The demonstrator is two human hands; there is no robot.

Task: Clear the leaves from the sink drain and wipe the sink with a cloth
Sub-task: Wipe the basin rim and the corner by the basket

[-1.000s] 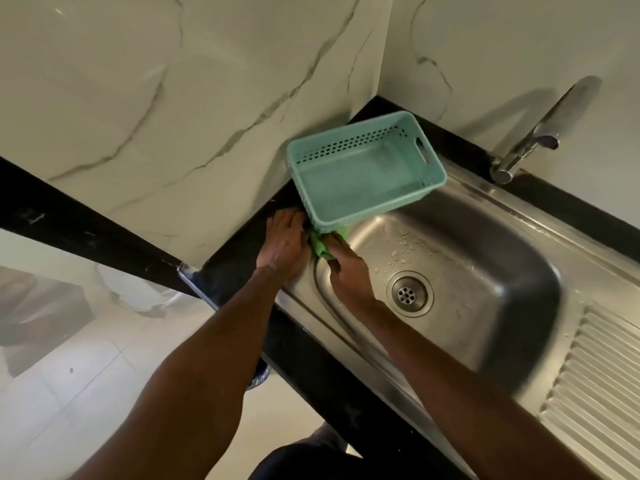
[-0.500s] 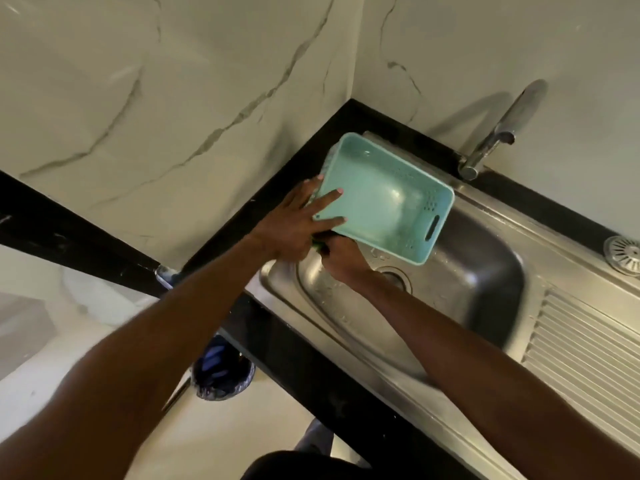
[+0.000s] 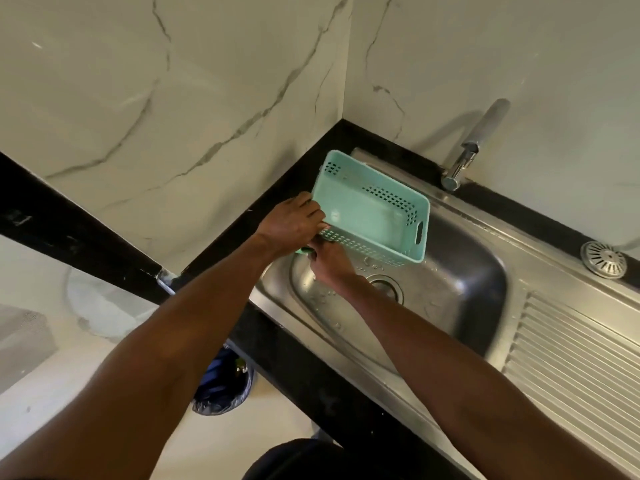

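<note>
Since a half-second ago we have tilted the basket [image 3: 372, 209] back, so its open side faces us again, and our left hand [image 3: 294, 225] has slid from its flat face to its near rim, where the fingers are now clamped. Our right hand [image 3: 327, 259] sits just under that rim, curled around a green cloth [image 3: 304, 250] of which only a sliver shows. No leaves are visible around the drain [image 3: 389, 287], half hidden by our right wrist, so we judge the wiping step is in hand. Next we must hold the basket clear of the sink [image 3: 460, 285] and sweep the cloth over the wet corner beneath it.
</note>
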